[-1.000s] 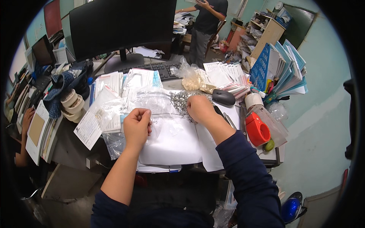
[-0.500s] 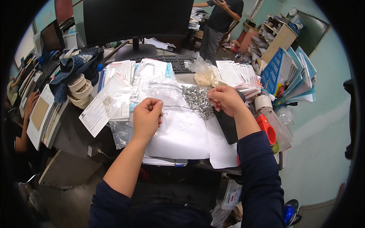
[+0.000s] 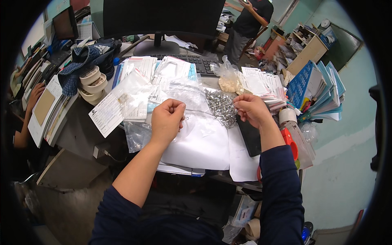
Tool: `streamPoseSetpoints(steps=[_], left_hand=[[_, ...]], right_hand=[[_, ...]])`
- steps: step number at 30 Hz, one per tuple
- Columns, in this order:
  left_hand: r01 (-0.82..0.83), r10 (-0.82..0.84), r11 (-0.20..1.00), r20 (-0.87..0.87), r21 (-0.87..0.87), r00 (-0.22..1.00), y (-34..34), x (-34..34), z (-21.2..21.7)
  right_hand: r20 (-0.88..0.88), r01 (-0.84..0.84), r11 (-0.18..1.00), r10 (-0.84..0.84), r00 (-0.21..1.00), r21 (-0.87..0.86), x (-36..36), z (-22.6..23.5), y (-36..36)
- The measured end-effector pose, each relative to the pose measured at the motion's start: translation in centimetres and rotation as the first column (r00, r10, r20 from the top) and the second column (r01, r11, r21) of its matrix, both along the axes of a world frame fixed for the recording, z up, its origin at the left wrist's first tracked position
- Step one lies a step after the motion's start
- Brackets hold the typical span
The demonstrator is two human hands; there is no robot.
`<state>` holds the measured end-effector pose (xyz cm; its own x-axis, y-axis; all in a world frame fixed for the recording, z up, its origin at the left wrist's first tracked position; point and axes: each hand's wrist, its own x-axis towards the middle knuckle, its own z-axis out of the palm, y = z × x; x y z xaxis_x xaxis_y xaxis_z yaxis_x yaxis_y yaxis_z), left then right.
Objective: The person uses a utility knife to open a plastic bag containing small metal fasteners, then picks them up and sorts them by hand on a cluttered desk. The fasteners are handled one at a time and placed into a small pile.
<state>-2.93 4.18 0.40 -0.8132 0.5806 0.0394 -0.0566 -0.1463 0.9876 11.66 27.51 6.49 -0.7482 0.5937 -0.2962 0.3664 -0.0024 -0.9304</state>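
My left hand is closed above white paper sheets, thumb pressed to the curled fingers. A small clear plastic bag shows beneath its fingertips. My right hand is pinched at the right edge of a loose pile of small silvery metal parts. Whatever lies between its fingertips is too small to make out. Beyond the left hand spreads clear plastic film. Printed slips in clear bags lie to its left. Under my right wrist is a flat black object.
Behind stand a monitor and keyboard. A knotted bag of cream-coloured pieces sits beside stacked slips. At right are a red tape dispenser and blue folders; at left, stacked cream trays. Another person stands behind.
The whole view has shifted, so the desk appears farther right and slightly higher. Both hands keep nearly the same places over the desk, still closed.
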Motion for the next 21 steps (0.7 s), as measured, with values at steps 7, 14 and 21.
streamPoseSetpoints(steps=[7, 14, 21], left_hand=[[0.011, -0.011, 1.0, 0.004, 0.023, 1.0, 0.2, -0.3, -0.6], [-0.023, 0.023, 0.999, 0.018, 0.023, 1.0, 0.0, -0.4, -0.6], [-0.021, 0.021, 1.0, 0.002, 0.006, 1.0, 0.1, -0.2, -0.4]], right_hand=[[-0.202, -0.034, 0.999, 0.042, 0.978, 0.041, -2.4, 1.2, -3.3], [-0.033, -0.006, 0.908, 0.022, 0.999, 0.419, -6.7, 1.7, -9.2], [0.233, -0.157, 0.59, -0.054, 0.971, 0.792, -2.0, -0.7, -1.2]])
